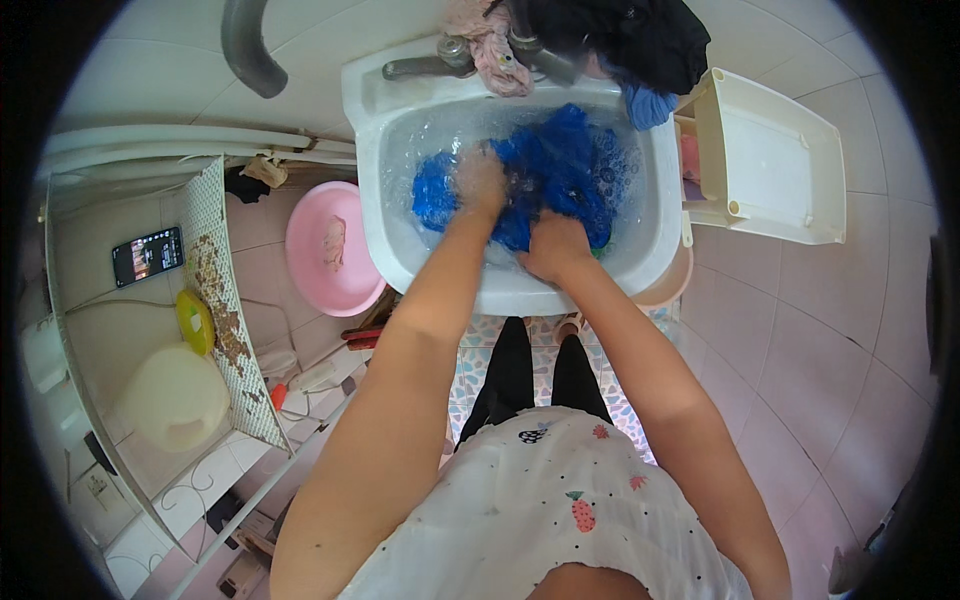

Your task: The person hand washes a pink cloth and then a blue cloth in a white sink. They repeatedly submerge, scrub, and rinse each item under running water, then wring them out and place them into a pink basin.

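A blue piece of cloth lies wet and bunched in the soapy water of a white washbasin. My left hand is over the cloth left of the middle, blurred and wet, its fingers partly hidden by water and glare. At the basin's near side, my right hand has its fingers down in the cloth at the waterline; the fingertips are hidden. A metal tap stands on the back rim. Bubbles float along the right side of the water.
Pink cloth, a black garment and light blue cloth lie over the back rim. A pink plastic basin stands left, beyond it a rusty shelf with a phone. A cream plastic rack is at the right.
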A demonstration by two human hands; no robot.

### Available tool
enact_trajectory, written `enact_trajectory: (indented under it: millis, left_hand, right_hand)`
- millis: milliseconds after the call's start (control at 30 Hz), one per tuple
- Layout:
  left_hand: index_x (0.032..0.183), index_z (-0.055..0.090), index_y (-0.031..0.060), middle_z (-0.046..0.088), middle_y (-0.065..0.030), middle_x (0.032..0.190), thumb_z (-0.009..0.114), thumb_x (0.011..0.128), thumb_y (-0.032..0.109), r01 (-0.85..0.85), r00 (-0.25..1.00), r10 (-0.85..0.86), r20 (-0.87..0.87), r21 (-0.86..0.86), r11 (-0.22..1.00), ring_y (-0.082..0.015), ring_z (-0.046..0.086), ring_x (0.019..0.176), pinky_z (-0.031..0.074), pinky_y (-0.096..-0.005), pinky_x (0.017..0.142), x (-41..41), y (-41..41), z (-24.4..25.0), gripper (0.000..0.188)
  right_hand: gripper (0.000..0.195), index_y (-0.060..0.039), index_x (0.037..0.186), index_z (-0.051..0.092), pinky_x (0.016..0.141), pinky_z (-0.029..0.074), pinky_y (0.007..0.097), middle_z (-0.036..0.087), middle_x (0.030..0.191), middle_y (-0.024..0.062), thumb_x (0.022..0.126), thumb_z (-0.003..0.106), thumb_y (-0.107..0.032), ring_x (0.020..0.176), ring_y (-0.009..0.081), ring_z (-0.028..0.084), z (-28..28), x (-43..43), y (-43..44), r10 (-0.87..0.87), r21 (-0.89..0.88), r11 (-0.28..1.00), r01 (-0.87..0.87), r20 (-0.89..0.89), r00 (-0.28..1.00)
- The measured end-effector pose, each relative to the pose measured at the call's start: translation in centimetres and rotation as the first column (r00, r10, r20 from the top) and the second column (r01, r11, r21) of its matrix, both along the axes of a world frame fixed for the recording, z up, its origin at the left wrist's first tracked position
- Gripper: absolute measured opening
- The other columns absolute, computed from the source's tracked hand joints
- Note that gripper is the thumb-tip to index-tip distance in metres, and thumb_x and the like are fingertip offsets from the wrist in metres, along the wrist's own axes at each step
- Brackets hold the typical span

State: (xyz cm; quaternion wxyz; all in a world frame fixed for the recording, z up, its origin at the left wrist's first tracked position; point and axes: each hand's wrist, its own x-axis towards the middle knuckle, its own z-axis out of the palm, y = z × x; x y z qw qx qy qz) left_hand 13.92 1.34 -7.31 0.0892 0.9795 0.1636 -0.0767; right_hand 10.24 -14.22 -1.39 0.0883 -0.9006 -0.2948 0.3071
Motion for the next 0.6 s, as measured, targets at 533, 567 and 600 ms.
enact_trajectory:
  millis: [533,567,600]
  left_hand:
    - [0.144,0.035,0.0164,0.038,-0.0148,0.144,0.063,0.087,0.028,0.046,0.998,-0.022,0.063,-0.416,0.908,-0.0380,0.030,0.132,0.034,-0.0603,0.098,-8.2,-1.9,5.3,0.065]
    - [0.143,0.036,0.0186,0.036,-0.0136,0.145,0.062,0.087,0.030,0.021,0.999,0.000,0.055,-0.396,0.918,-0.0394,0.027,0.133,0.032,-0.0635,0.097,-8.1,-1.8,4.3,0.063]
    - [0.142,0.037,0.0208,0.033,-0.0124,0.147,0.062,0.087,0.031,-0.007,0.999,0.026,0.046,-0.376,0.927,-0.0409,0.023,0.134,0.030,-0.0666,0.096,-7.5,-1.5,3.4,0.062]
  right_hand:
    - [0.051,0.0004,0.107,0.065,0.091,0.046,0.0373,0.061,0.113,0.0190,0.076,0.062,-0.040,0.111,0.0314,0.056,-0.4,0.5,0.7,-0.071,-0.034,0.997,0.068,-0.091,0.993]
    - [0.052,0.0014,0.107,0.065,0.091,0.046,0.0375,0.060,0.115,0.0193,0.076,0.063,-0.040,0.111,0.0317,0.056,-0.4,0.6,0.6,-0.073,-0.030,0.997,0.069,-0.121,0.990]
    - [0.053,0.0025,0.107,0.064,0.091,0.046,0.0378,0.059,0.117,0.0196,0.075,0.064,-0.040,0.111,0.0320,0.056,0.4,0.8,0.6,-0.070,-0.025,0.997,0.067,-0.151,0.986]
